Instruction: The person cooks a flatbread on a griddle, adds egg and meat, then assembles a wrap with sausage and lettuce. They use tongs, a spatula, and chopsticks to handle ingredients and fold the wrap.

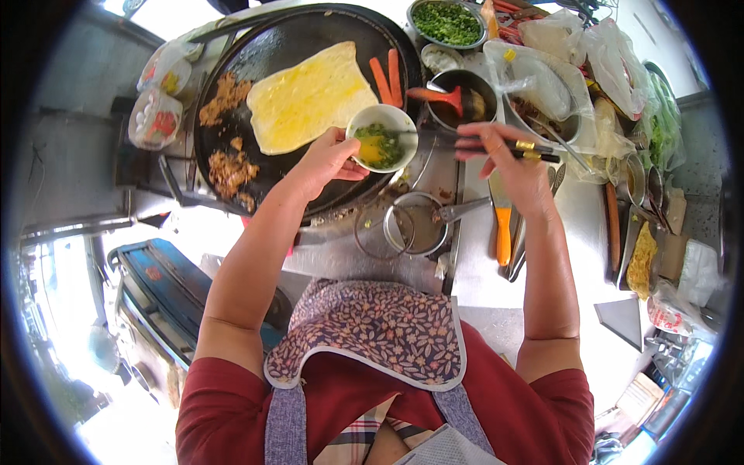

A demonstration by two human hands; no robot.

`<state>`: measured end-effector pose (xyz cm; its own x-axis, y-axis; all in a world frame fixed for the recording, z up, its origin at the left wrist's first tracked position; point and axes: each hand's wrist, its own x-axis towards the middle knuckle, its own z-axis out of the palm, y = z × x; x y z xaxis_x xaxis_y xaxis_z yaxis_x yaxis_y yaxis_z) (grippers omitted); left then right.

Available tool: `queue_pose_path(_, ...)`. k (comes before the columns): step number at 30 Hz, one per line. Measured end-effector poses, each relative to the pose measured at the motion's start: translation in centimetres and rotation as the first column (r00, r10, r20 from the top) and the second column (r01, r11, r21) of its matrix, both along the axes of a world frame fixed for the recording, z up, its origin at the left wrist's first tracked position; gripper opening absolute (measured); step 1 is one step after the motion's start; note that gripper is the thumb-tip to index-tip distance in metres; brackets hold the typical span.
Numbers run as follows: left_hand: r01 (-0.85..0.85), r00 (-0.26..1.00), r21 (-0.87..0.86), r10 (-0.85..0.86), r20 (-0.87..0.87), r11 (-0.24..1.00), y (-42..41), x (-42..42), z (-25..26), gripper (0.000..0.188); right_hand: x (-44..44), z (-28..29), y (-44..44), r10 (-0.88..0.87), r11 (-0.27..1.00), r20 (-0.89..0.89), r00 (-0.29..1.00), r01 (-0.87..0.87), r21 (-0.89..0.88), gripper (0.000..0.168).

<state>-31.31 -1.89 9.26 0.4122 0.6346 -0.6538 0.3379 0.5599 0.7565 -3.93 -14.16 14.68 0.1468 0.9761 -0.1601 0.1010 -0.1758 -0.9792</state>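
Observation:
My left hand [332, 156] grips a white bowl [411, 136] holding beaten egg and chopped greens, tilted a little over the near right edge of a round black griddle [302, 36]. Dark chopsticks [532, 152] with gold bands are in my right hand [504, 152], right of the bowl; their tips seem to reach its rim. A flat rectangular flatbread [311, 96] with yellow egg on top lies on the griddle. To its right are orange-red sausage strips [387, 78], and browned minced filling [231, 171] lies in piles at the left.
A pot with a red-handled brush [444, 100] stands right of the griddle. Nearer me are a metal saucepan [415, 224] and an orange-handled spatula [503, 232]. A bowl of chopped greens [447, 24], plastic bags [616, 70] and a tray with a folded yellow omelette-like piece [641, 261] line the far and right sides.

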Motion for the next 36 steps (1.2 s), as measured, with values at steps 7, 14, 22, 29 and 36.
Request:
queue_pose_path(7,-0.015,0.976,-0.059,0.027,0.215,0.998,-7.4,-6.4,-1.0,0.048,-5.3,-0.8,-6.4,-0.079,0.992,-0.103,0.992,0.068,-0.106,0.035)
queue_pose_path(14,-0.017,0.961,0.031,0.008,0.275,0.999,-9.1,-12.5,-1.8,0.049,-11.5,0.1,-8.5,-0.078,0.994,-0.129,0.989,0.067,-0.09,0.036)
queue_pose_path(22,-0.083,0.944,0.033,0.068,0.324,0.996,-9.8,-17.7,-3.2,0.047,-17.0,0.4,-8.5,-0.089,0.991,-0.127,0.988,0.074,-0.114,0.038)
queue_pose_path(29,-0.078,0.945,0.04,0.061,0.321,0.996,-10.3,-19.1,-4.0,0.046,-19.2,1.3,-8.5,-0.14,0.984,0.022,0.99,0.141,-0.112,0.036)
queue_pose_path(36,-0.09,0.923,0.107,0.043,0.381,0.99,-10.6,-17.9,-2.2,0.041,-21.0,5.6,-8.7,-0.269,0.941,0.245,0.931,0.2,0.273,0.028)
